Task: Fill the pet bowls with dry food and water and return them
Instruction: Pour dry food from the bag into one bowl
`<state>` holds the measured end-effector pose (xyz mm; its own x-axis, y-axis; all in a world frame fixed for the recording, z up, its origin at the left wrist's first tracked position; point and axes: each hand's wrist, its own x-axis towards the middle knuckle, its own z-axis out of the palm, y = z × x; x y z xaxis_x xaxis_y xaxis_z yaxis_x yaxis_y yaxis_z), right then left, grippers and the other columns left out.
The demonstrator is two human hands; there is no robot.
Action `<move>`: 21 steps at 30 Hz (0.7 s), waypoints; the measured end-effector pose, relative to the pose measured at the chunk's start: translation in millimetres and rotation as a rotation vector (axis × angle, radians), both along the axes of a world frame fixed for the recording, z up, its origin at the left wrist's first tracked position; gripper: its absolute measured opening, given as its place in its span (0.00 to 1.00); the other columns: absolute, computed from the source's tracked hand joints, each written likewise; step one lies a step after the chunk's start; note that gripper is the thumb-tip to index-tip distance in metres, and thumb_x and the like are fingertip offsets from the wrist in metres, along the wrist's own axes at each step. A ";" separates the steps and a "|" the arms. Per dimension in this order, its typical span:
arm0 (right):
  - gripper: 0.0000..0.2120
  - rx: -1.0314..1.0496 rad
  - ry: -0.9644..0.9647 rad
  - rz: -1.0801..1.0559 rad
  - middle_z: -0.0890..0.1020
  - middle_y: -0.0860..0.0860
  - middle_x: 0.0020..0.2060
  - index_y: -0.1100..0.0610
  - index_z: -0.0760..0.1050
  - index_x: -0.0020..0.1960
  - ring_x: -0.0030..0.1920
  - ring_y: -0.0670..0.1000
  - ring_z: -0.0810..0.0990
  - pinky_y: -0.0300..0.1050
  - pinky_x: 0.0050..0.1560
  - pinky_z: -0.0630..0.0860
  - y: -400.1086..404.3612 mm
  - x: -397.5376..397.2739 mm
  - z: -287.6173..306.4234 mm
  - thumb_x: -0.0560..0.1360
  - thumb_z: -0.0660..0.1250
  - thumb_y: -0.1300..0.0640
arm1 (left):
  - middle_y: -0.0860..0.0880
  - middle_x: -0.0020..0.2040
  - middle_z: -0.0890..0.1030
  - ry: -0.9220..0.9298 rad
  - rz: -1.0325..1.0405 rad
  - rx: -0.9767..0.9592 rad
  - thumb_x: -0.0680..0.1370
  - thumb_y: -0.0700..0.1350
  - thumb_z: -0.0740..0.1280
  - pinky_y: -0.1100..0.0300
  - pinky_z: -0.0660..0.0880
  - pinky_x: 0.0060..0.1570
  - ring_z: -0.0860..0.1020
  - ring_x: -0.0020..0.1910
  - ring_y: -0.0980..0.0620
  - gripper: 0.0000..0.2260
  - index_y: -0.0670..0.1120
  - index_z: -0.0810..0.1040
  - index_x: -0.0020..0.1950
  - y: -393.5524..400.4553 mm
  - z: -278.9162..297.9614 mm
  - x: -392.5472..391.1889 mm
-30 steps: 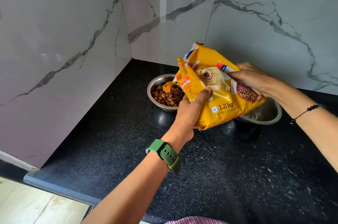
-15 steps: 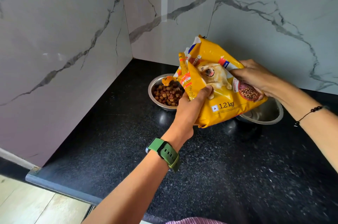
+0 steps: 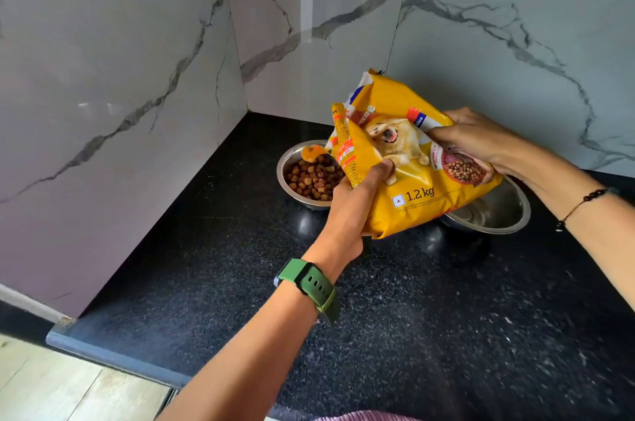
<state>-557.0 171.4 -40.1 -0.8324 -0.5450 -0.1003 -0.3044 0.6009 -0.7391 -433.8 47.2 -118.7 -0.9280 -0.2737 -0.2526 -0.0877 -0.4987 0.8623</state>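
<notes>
Two steel bowls sit on the black table [image 3: 206, 283]: the left bowl [image 3: 287, 168] holds kibble [image 3: 314, 178], the right bowl [image 3: 494, 211] is at its 3 o'clock. One yellow food bag [image 3: 409, 187] hangs tilted above them, gripped by the left hand [image 3: 350, 211] and the right hand [image 3: 477, 140].

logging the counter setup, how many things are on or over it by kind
steel bowls: 2, one with kibble, one showing no food
yellow food bags: 1, held by the left hand and the right hand
total: 3
</notes>
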 end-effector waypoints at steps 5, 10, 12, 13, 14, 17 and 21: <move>0.04 0.044 -0.013 0.005 0.82 0.49 0.37 0.50 0.77 0.44 0.33 0.48 0.81 0.38 0.34 0.74 -0.2 -1.3 0.8 0.76 0.65 0.55 | 0.51 0.46 0.82 -0.012 -0.012 0.015 0.74 0.50 0.69 0.55 0.80 0.44 0.82 0.41 0.53 0.10 0.51 0.73 0.52 2.5 -0.1 0.5; 0.07 -0.022 0.013 -0.014 0.82 0.46 0.29 0.50 0.77 0.40 0.29 0.44 0.81 0.38 0.34 0.75 -0.1 -2.2 -1.3 0.76 0.65 0.57 | 0.48 0.52 0.83 -0.014 0.050 -0.008 0.73 0.50 0.70 0.53 0.81 0.46 0.83 0.45 0.50 0.19 0.47 0.73 0.62 2.6 1.0 -0.1; 0.06 0.044 0.012 0.005 0.83 0.48 0.35 0.51 0.77 0.41 0.34 0.48 0.81 0.40 0.38 0.75 -0.2 -0.9 -3.7 0.76 0.64 0.56 | 0.47 0.53 0.83 -0.041 0.031 0.015 0.73 0.50 0.70 0.51 0.80 0.48 0.83 0.46 0.49 0.18 0.48 0.74 0.60 3.0 -1.3 0.5; 0.06 0.059 0.014 0.011 0.82 0.49 0.37 0.51 0.77 0.41 0.35 0.49 0.81 0.41 0.39 0.75 0.3 -0.2 -4.6 0.76 0.64 0.55 | 0.47 0.53 0.83 -0.041 0.018 0.022 0.73 0.50 0.70 0.51 0.80 0.49 0.83 0.46 0.49 0.16 0.49 0.74 0.58 3.6 -2.8 1.0; 0.06 0.055 0.009 0.013 0.82 0.50 0.37 0.51 0.77 0.41 0.34 0.48 0.81 0.41 0.39 0.75 0.4 0.8 -5.0 0.76 0.64 0.56 | 0.48 0.52 0.83 -0.036 0.012 0.022 0.73 0.50 0.70 0.51 0.80 0.50 0.83 0.46 0.49 0.14 0.50 0.74 0.56 3.7 -3.9 1.4; 0.06 0.011 -0.005 0.009 0.82 0.50 0.38 0.50 0.77 0.41 0.34 0.48 0.82 0.42 0.41 0.76 1.7 2.2 -5.8 0.76 0.64 0.56 | 0.49 0.50 0.83 -0.007 0.027 -0.002 0.73 0.50 0.70 0.51 0.80 0.50 0.83 0.46 0.50 0.10 0.51 0.75 0.53 3.4 -5.6 1.4; 0.07 -0.077 0.029 -0.027 0.82 0.45 0.33 0.49 0.77 0.40 0.28 0.41 0.81 0.40 0.38 0.74 0.3 2.3 -3.4 0.76 0.65 0.57 | 0.48 0.52 0.83 0.014 0.062 -0.046 0.73 0.49 0.70 0.52 0.80 0.50 0.83 0.47 0.49 0.15 0.49 0.75 0.58 -0.5 -1.6 0.0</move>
